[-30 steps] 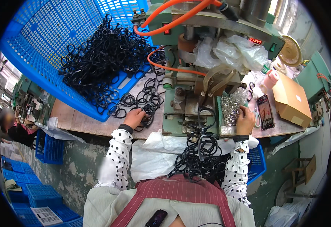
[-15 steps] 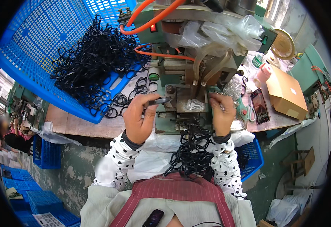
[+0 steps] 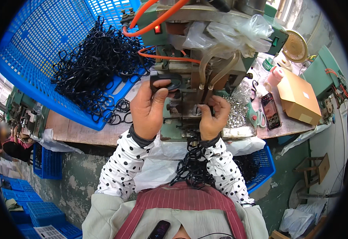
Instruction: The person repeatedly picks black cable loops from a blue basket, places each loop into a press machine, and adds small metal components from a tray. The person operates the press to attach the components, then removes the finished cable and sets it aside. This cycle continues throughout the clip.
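Observation:
My left hand [image 3: 147,111] pinches a black looped plastic part [image 3: 173,81] between thumb and fingers, held up at the left side of a green bench machine [image 3: 170,131]. In front of the machine's metal fixture [image 3: 188,105], my right hand [image 3: 214,119] has its thumb and fingers curled at the block's right side, below two clear hoses [image 3: 224,69]. Whatever its fingertips grip is too small and hidden to name. Small shiny metal pieces [image 3: 237,113] are heaped beside that hand. Several black looped parts [image 3: 188,169] hang or lie in front of the machine, over my lap.
A large blue basket [image 3: 26,67] with a tangled heap of black looped parts [image 3: 98,59] leans at the left. At the right are scissors [image 3: 261,118], a phone [image 3: 271,111] and a cardboard box [image 3: 300,97]. Another blue basket [image 3: 266,167] stands below the table edge.
My right hand has moved left, in to the fixture. My left hand has raised and turned the black part, so its loop shows. A shiny bundle on the fixture is now mostly hidden.

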A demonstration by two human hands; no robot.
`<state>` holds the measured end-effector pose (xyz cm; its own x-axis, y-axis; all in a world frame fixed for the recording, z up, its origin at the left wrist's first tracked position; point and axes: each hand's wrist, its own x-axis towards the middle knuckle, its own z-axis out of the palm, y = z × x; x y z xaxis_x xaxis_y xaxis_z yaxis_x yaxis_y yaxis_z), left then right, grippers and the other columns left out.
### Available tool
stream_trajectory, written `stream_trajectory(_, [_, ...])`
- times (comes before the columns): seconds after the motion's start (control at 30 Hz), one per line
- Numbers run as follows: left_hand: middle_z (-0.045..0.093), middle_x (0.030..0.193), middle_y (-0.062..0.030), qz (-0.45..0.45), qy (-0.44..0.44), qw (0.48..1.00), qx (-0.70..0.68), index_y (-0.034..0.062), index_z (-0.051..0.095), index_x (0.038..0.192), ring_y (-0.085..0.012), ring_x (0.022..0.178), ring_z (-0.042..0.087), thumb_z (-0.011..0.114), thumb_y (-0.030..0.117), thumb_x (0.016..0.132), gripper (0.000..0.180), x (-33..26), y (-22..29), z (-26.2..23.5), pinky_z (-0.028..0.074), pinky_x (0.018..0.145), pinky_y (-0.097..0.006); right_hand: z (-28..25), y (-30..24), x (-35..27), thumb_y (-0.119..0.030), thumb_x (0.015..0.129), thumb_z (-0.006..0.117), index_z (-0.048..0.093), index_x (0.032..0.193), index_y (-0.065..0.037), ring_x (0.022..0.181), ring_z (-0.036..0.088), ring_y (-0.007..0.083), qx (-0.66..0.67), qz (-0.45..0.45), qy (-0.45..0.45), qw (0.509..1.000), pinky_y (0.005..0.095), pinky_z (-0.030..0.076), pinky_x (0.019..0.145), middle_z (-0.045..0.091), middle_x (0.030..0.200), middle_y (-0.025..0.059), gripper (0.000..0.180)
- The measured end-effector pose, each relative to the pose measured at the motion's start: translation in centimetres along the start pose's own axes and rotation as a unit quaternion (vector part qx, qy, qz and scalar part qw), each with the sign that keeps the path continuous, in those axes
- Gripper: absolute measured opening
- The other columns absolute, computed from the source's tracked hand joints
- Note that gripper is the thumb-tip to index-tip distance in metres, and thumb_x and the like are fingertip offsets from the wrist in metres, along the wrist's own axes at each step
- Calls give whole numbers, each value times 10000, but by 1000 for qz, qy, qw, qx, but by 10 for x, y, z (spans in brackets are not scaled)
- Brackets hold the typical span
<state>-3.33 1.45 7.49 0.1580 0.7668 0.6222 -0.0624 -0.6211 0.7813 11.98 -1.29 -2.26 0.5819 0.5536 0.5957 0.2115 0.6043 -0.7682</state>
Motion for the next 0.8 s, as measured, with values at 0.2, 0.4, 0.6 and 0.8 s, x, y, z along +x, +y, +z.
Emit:
stream_trajectory(0.2, [665,1119,-107,313,-176,930,80,42,600,1163,-282,927,646,628,-38,741,430,-37,-12,13,488,868,-431,-12,1,10,19,752,729,568,1063,2,852,619,224,-100,-31,-20,994,316,504,759,582,963,107,350])
stream_trajectory(0.4, [624,1235,-146,335,-290,887,128,15,614,1172,-291,1085,623,636,-16,761,413,-54,-41,30,479,961,-454,-117,32,58,-183,782,740,663,1035,-99,897,630,274,-512,-34,13,858,387,471,791,697,925,74,277])
stream_trajectory(0.6, [627,1232,-135,347,-291,880,141,21,622,1170,-277,1067,623,610,0,769,401,-51,-42,29,492,956,-450,-169,20,44,-229,749,753,667,956,-75,773,650,327,-623,66,-200,753,426,509,688,668,867,125,271])
stream_trajectory(0.8, [626,1239,-123,339,-285,885,141,32,627,1164,-270,1080,617,611,4,786,379,-52,-38,31,482,972,-459,-159,48,33,-185,775,737,665,846,-76,751,636,305,-531,37,-114,839,400,491,666,643,807,102,149])
